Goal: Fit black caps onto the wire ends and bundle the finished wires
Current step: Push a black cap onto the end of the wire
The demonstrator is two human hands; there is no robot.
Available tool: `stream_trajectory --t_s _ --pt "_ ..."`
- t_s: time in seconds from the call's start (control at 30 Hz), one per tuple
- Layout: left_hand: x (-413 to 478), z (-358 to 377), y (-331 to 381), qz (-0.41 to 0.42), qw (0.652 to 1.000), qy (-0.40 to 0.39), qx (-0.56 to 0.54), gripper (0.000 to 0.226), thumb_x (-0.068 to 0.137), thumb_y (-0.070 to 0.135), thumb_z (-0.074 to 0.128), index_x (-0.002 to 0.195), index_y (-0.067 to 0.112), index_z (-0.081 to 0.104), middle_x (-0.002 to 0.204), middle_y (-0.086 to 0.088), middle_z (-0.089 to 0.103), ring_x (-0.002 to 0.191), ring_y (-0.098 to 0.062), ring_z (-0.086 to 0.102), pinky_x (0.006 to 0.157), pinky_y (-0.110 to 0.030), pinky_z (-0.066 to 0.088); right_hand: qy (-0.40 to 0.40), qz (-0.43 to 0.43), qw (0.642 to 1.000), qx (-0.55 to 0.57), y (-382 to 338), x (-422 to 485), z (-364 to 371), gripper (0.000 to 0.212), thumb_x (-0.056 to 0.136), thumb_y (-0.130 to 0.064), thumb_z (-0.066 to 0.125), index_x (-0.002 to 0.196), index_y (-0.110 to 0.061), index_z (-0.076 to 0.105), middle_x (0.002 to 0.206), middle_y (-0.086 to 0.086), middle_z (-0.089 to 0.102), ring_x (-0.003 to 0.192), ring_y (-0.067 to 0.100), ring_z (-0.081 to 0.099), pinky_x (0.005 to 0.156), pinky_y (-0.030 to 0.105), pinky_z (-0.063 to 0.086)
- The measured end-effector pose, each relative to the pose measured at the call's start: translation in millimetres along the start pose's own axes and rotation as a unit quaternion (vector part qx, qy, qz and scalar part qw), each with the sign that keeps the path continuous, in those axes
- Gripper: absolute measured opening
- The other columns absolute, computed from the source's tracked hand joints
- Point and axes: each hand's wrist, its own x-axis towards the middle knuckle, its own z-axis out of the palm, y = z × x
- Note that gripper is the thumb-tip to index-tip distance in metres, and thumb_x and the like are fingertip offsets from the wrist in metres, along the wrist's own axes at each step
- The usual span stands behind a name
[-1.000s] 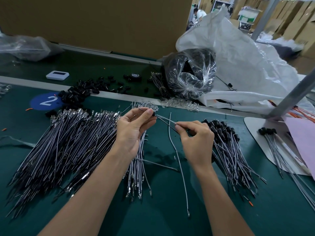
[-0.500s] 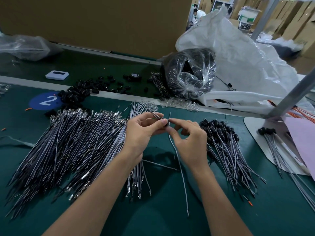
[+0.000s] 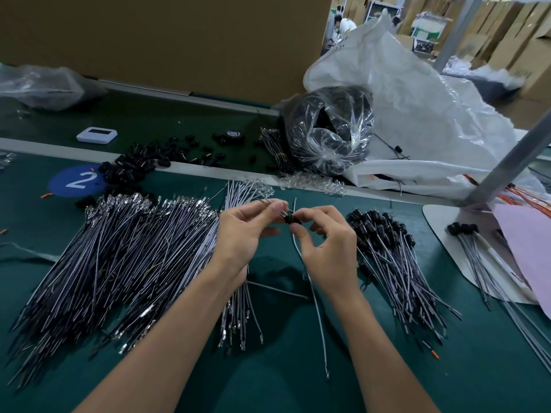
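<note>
Right at the middle, the fingers of the right hand pinch a small black cap between thumb and forefinger, the other fingers curled loosely below it. The fingers of the left hand grasp a thin wire between thumb and forefinger, its tip meeting the cap on the left side; whether the tip is already seated inside cannot be told. Both hands are raised just above the green surface. A long grey wire runs from under the right hand toward the near edge. Under the left wrist lies a small bunch of bare wires, and to the left of it a large fanned pile of uncapped wires. To the right of the right hand lies the heap of capped wires, its black ends pointing far. Farther right, a few more capped wires rest on a white board beside a pink sheet. At the far left, loose black caps are scattered beside a blue round sticker marked 2. Beyond them sit a white device, a clear bag of black parts and a large white sack.
</note>
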Motion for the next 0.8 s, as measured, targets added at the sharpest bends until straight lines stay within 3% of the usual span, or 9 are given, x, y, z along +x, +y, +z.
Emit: stream_trajectory --t_s 0.13,0.23,0.33,0.43,0.5,0.53,0.63,0.73,0.8 --pt "5.8 -13.6 9.9 0.048 0.982 0.167 -0.068 0.006 0.084 0.015 0.069 0.081 0.015 0.074 0.075 0.001 0.075 0.07 -0.011 0.071 0.065 -0.021 0.057 0.034 0.021 0.997 -0.063 12.8 0.6 -2.3 0.013 0.084 -0.008 0.073 0.096 -0.009 0.074 0.097 0.003 0.06 0.087 0.021 0.056 0.082 0.045 0.05" --pt "5.7 -17.8 11.4 0.052 0.974 0.2 -0.088 0.009 0.086 0.013 0.067 0.079 0.014 0.073 0.072 0.002 0.074 0.069 -0.011 0.07 0.067 -0.02 0.057 0.02 0.024 0.998 -0.048 15.6 2.2 -0.7 0.01 0.086 -0.008 0.071 0.097 -0.007 0.073 0.104 0.003 0.059 0.093 0.02 0.058 0.085 0.045 0.051" --pt "6.8 -19.3 13.7 0.013 0.981 0.144 -0.13 0.013 0.087 0.008 0.065 0.077 0.012 0.073 0.074 -0.003 0.074 0.068 -0.013 0.07 0.066 -0.021 0.058 0.017 0.13 0.98 0.153 13.3 7.2 -2.4 0.009 0.09 -0.004 0.065 0.095 -0.011 0.067 0.11 0.0 0.065 0.098 0.015 0.064 0.088 0.038 0.055" --pt "6.4 -21.0 14.8 -0.025 0.989 0.062 -0.135 0.01 0.091 0.007 0.059 0.093 0.007 0.069 0.07 -0.007 0.072 0.064 -0.019 0.07 0.063 -0.025 0.058 0.03 0.231 0.852 0.469 9.9 12.9 -11.1 0.011 0.088 -0.009 0.059 0.099 -0.007 0.06 0.104 0.007 0.072 0.095 0.021 0.069 0.084 0.036 0.058" --pt "3.6 -20.8 13.9 -0.029 0.99 0.022 -0.135 0.024 0.089 0.026 0.058 0.102 0.008 0.068 0.064 -0.007 0.069 0.061 -0.022 0.067 0.061 -0.029 0.057 0.027 0.249 0.766 0.592 8.4 14.6 -16.3 0.018 0.086 -0.015 0.056 0.102 -0.006 0.056 0.094 0.01 0.074 0.088 0.023 0.072 0.076 0.033 0.059" --pt "2.5 -20.9 13.3 -0.029 0.99 0.004 -0.14 0.036 0.088 0.038 0.055 0.104 0.008 0.068 0.064 -0.007 0.068 0.06 -0.023 0.066 0.061 -0.03 0.056 0.024 0.253 0.743 0.619 7.4 14.7 -18.4 0.02 0.086 -0.016 0.055 0.103 -0.007 0.055 0.088 0.009 0.074 0.082 0.021 0.072 0.071 0.031 0.059" --pt "2.7 -20.4 13.2 -0.041 0.993 -0.018 -0.113 0.054 0.085 0.057 0.049 0.102 0.01 0.071 0.07 -0.009 0.069 0.062 -0.023 0.065 0.063 -0.032 0.055 0.007 0.261 0.737 0.624 4.4 13.6 -18.2 0.015 0.085 -0.017 0.058 0.098 -0.01 0.059 0.072 0.003 0.067 0.064 0.014 0.065 0.061 0.025 0.056" --pt "3.8 -14.5 11.7 -0.05 0.995 -0.048 -0.064 0.048 0.082 0.05 0.056 0.098 0.009 0.073 0.083 -0.011 0.071 0.07 -0.021 0.067 0.064 -0.03 0.056 -0.015 0.257 0.757 0.6 0.8 12.8 -11.8 0.012 0.084 -0.019 0.059 0.092 -0.01 0.062 0.064 0.0 0.057 0.058 0.011 0.053 0.057 0.022 0.05" --pt "3.4 -11.9 11.0 -0.058 0.992 -0.087 -0.072 0.042 0.081 0.044 0.06 0.098 0.007 0.072 0.087 -0.009 0.072 0.07 -0.02 0.068 0.06 -0.027 0.056 -0.026 0.261 0.751 0.606 -1.1 12.5 -8.5 0.014 0.083 -0.019 0.059 0.091 -0.008 0.062 0.059 0.0 0.054 0.054 0.011 0.05 0.055 0.022 0.047"
